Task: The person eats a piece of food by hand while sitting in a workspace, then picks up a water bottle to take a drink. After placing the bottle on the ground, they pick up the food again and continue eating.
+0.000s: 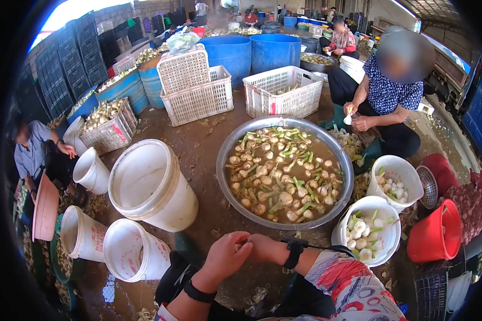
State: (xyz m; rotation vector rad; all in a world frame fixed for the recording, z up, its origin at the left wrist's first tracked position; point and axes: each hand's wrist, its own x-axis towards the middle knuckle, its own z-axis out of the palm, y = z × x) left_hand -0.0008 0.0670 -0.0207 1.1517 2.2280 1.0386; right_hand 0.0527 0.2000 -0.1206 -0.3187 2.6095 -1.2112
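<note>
My left hand [225, 258] and my right hand [261, 247] meet at the bottom centre, fingers curled against each other. Anything between them is hidden. A black band sits on my left wrist, and a black watch [294, 252] and a floral sleeve on my right arm. Just beyond my hands stands a wide metal basin [226, 152] of murky water with many pale bulbs [284, 179] and green stalk pieces. To the right of my right arm is a white bucket [344, 215] holding peeled white bulbs.
Several empty white buckets [150, 184] lie tipped at left. A second white bucket [407, 168], a metal colander [428, 187] and a red bucket [436, 235] are at right. A seated person [385, 93] works across the basin, another person [32, 152] at left. White crates [198, 96] and blue barrels [254, 51] stand behind.
</note>
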